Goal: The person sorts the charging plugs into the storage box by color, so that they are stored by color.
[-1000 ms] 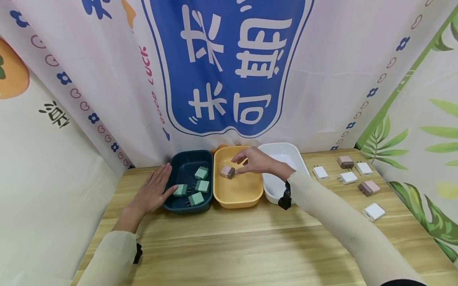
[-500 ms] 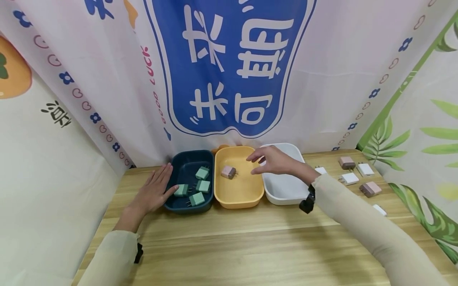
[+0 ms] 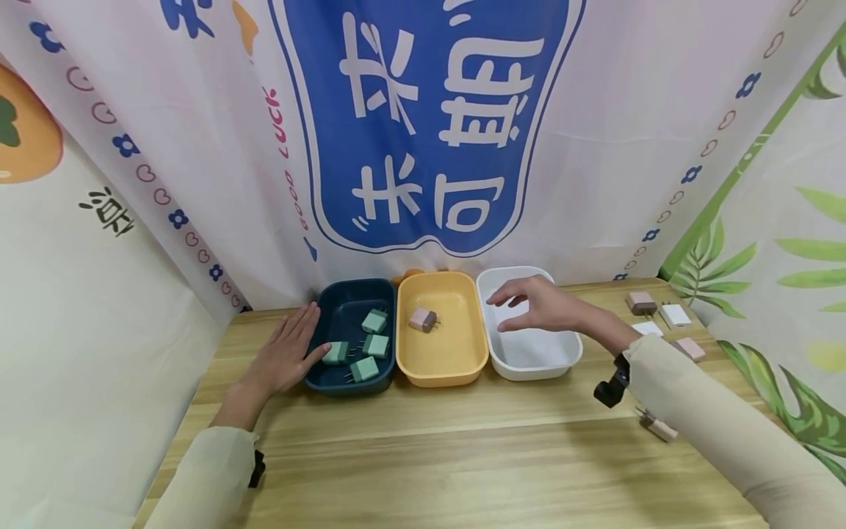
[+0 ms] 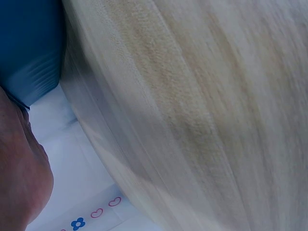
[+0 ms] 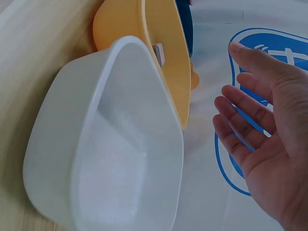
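Note:
My left hand (image 3: 280, 353) rests flat against the left rim of the dark blue bin (image 3: 344, 294), its thumb reaching over the edge beside a green charger plug. Inside that bin lie several green charger plugs (image 3: 375, 345). One pink and brown charger plug (image 3: 423, 319) lies in the yellow bin (image 3: 443, 378). Above the white bin (image 3: 538, 371) hovers my right hand (image 3: 538, 303), fingers loosely bent and apart, holding nothing. In the right wrist view its palm and fingers (image 5: 240, 115) show bare beside the white bin (image 5: 48, 144).
To the right on the wooden table (image 3: 423, 455) lie white charger plugs (image 3: 675, 315) and pink and brown ones (image 3: 641, 302). Another pink and brown plug (image 3: 657, 425) sits below my right forearm, which hides part of the group. A printed curtain (image 3: 595, 147) stands behind the bins.
My right hand has moved right, from beside the pink and brown plug in the yellow bin to over the white bin, leaving the plug there. My left hand has stayed in place.

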### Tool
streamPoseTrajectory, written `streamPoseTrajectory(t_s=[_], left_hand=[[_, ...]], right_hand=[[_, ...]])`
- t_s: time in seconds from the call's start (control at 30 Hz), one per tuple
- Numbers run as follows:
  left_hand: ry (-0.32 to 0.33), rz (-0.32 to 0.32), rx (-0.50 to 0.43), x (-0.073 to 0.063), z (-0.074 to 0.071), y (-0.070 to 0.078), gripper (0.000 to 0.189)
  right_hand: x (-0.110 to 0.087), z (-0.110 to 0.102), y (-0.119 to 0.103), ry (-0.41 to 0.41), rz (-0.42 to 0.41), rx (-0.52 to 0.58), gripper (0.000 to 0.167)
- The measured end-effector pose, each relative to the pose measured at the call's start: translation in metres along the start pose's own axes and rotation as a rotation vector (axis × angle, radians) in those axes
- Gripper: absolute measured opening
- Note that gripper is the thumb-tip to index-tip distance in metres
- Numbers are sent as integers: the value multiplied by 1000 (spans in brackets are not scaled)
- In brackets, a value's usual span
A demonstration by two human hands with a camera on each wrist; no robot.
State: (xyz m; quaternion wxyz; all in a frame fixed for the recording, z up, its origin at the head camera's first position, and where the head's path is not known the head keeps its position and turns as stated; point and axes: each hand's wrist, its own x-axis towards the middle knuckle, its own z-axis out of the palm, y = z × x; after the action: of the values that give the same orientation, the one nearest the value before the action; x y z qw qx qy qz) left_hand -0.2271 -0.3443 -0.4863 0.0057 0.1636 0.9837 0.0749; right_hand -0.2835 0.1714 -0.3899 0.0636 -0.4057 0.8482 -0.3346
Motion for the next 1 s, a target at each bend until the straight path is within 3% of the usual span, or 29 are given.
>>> streamPoseTrajectory(t_s=[0.37, 1.0], left_hand=[[-1, -7, -9, -2, 0, 2, 84], [10, -13, -4, -1, 1, 0, 85]], right_hand=[[-32, -10, 7, -34, 35, -2, 45], [-87, -23, 13, 22, 44, -94, 42]])
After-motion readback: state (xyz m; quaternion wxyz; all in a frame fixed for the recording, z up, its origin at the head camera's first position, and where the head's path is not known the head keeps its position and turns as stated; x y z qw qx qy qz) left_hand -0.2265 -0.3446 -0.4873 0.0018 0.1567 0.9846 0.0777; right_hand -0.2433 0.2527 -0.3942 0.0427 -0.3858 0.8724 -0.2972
